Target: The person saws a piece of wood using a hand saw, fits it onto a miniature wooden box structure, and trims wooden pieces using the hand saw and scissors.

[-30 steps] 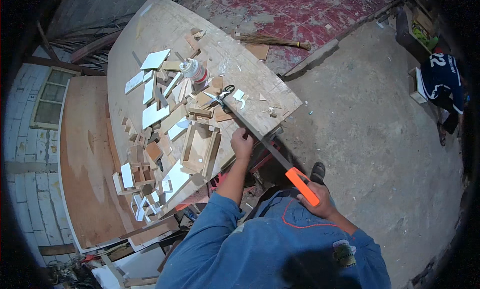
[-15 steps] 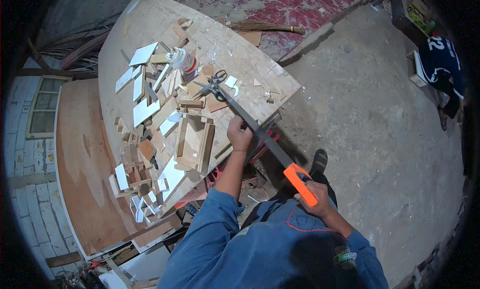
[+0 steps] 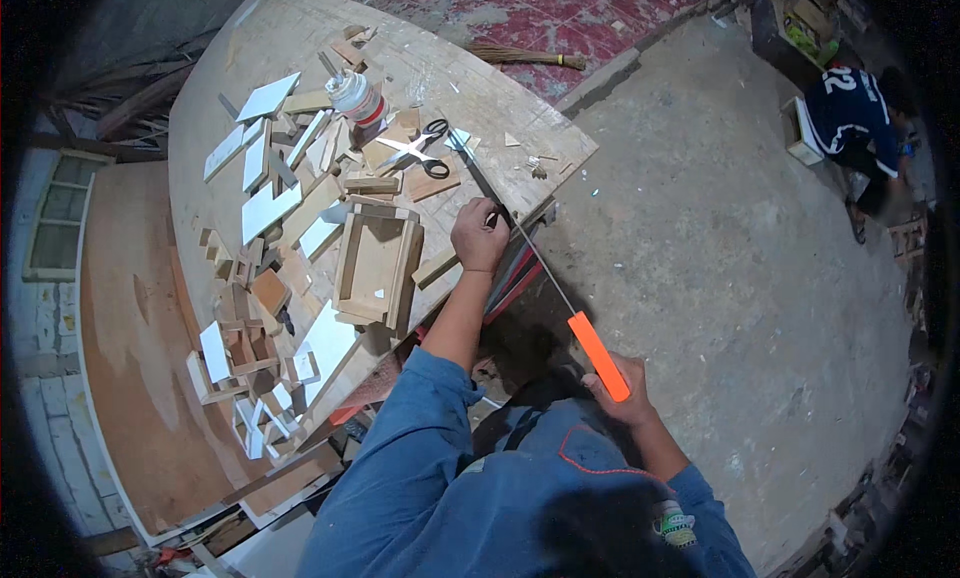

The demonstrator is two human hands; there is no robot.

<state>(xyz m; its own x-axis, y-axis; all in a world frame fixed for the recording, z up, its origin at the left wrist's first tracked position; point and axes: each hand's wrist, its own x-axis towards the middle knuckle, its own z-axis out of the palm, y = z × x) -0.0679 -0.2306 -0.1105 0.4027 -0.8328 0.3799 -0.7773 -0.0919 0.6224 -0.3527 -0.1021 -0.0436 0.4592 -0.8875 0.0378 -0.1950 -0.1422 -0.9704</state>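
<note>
My right hand [image 3: 628, 390] is wrapped round the orange handle [image 3: 600, 356] of a handsaw. Its thin blade [image 3: 541, 255] slants up and left across the table's corner edge, seen nearly edge-on. Close beside the blade, at the table's edge, my left hand [image 3: 480, 236] is closed; something dark shows at its fingers, too small to make out. Just beyond the saw's far end lie scissors [image 3: 412, 150] with black handles and spread blades. Left of my left hand sits an open wooden box [image 3: 376, 268] with a small white scrap inside.
Wood offcuts and white-faced pieces [image 3: 270, 211] crowd the left part of the worktable [image 3: 510, 98]. A white plastic bottle [image 3: 356, 99] stands among them. A broom [image 3: 525, 56] lies past the far edge. A person in a dark blue shirt [image 3: 850, 113] crouches at far right.
The saw blade has turned from showing its flat side to nearly edge-on. My right hand still grips the handle, and my left stays at the table edge. The view has shifted slightly.
</note>
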